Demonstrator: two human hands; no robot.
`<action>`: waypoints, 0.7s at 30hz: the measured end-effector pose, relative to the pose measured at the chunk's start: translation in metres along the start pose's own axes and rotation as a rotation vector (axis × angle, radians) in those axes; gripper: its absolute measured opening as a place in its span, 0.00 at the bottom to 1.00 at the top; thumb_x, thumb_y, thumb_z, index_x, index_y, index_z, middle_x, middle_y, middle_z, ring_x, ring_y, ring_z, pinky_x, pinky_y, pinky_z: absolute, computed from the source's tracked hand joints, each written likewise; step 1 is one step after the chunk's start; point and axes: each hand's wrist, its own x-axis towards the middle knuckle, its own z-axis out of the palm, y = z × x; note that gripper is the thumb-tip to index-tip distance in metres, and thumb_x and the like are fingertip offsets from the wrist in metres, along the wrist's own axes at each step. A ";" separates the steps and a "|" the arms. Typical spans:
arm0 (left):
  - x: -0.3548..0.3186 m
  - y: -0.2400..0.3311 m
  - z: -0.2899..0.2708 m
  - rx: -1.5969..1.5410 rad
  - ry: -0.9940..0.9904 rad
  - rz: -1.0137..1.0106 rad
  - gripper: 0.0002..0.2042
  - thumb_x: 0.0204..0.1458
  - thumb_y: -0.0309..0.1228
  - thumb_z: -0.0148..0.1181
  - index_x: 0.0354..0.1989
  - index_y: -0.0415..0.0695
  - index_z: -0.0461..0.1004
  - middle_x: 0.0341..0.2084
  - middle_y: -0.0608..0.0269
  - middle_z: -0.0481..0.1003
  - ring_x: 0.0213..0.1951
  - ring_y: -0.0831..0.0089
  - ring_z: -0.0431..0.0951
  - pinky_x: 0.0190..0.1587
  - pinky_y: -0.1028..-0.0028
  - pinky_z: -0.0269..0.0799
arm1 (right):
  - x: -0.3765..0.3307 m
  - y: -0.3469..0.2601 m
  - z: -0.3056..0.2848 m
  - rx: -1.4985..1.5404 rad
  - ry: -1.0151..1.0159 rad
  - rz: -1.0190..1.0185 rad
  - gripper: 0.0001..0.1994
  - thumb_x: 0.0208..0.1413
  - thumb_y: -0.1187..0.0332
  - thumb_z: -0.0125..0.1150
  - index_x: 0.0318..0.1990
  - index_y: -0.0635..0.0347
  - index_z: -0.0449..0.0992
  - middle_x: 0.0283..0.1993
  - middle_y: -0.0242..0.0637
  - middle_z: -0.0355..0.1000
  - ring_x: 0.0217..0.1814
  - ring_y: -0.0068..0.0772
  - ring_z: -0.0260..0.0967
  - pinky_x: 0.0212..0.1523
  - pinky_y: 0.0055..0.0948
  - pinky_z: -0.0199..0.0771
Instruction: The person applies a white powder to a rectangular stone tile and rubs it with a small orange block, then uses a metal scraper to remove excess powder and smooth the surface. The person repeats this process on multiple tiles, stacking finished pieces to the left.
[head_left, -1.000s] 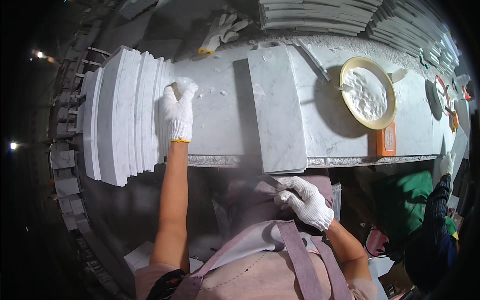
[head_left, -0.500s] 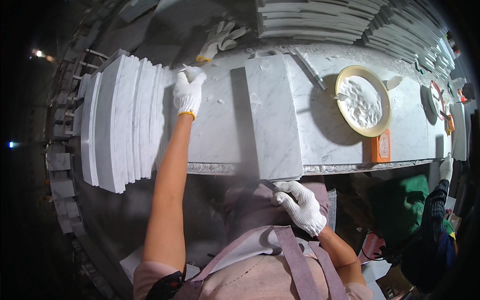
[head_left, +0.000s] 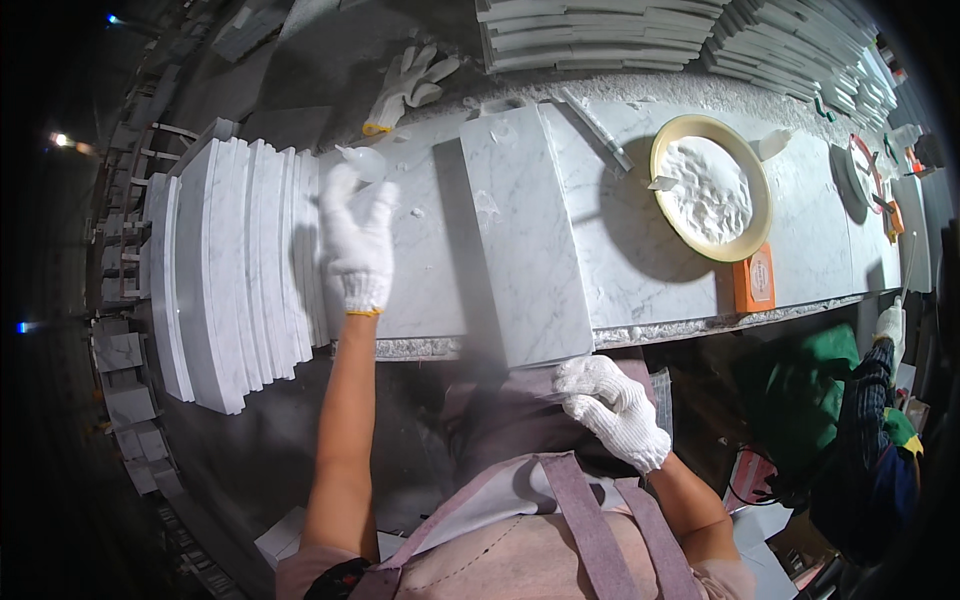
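My left hand [head_left: 358,240], in a white knitted glove, is open with fingers apart, just short of a small white squeeze bottle [head_left: 366,163] with a pointed nozzle that lies on the marble worktop [head_left: 420,290]. In front of my lap my right hand [head_left: 615,412], gloved too, is closed on a thin flat blade [head_left: 546,397], seen almost edge-on and hard to make out. Just beyond that hand, a long grey-veined marble slab [head_left: 530,240] lies across the worktop, its near end at the front edge.
Upright marble slabs [head_left: 225,280] stand packed at the left. A spare glove [head_left: 405,92] lies at the back. Right of the slab are a yellow-rimmed basin [head_left: 760,225] of white powder, an orange box [head_left: 755,280] and a metal bar [head_left: 597,130]. A co-worker's gloved hand [head_left: 890,322] shows far right.
My left hand has let go of the squeeze bottle and drawn back toward me with its fingers spread. The blade in my right hand has turned from dark and broad to thin and pale.
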 end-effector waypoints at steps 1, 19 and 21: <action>-0.004 0.010 0.005 0.000 -0.100 0.088 0.30 0.55 0.39 0.75 0.63 0.39 0.72 0.59 0.51 0.78 0.58 0.60 0.78 0.65 0.62 0.71 | 0.000 -0.001 -0.001 -0.003 -0.009 0.008 0.12 0.62 0.69 0.68 0.51 0.62 0.83 0.53 0.42 0.78 0.57 0.39 0.75 0.61 0.34 0.74; 0.071 0.031 0.119 0.374 -0.527 0.355 0.31 0.60 0.56 0.59 0.65 0.49 0.72 0.64 0.53 0.72 0.67 0.53 0.69 0.70 0.57 0.64 | -0.003 -0.010 -0.005 0.051 -0.082 0.233 0.16 0.64 0.62 0.67 0.55 0.61 0.83 0.45 0.41 0.79 0.47 0.35 0.77 0.53 0.33 0.76; 0.059 0.027 0.115 0.509 -0.544 0.547 0.31 0.60 0.54 0.60 0.66 0.47 0.72 0.66 0.50 0.72 0.68 0.51 0.69 0.71 0.55 0.63 | 0.000 -0.010 -0.007 0.188 -0.055 0.213 0.16 0.65 0.63 0.67 0.55 0.61 0.82 0.46 0.40 0.79 0.48 0.33 0.76 0.53 0.33 0.76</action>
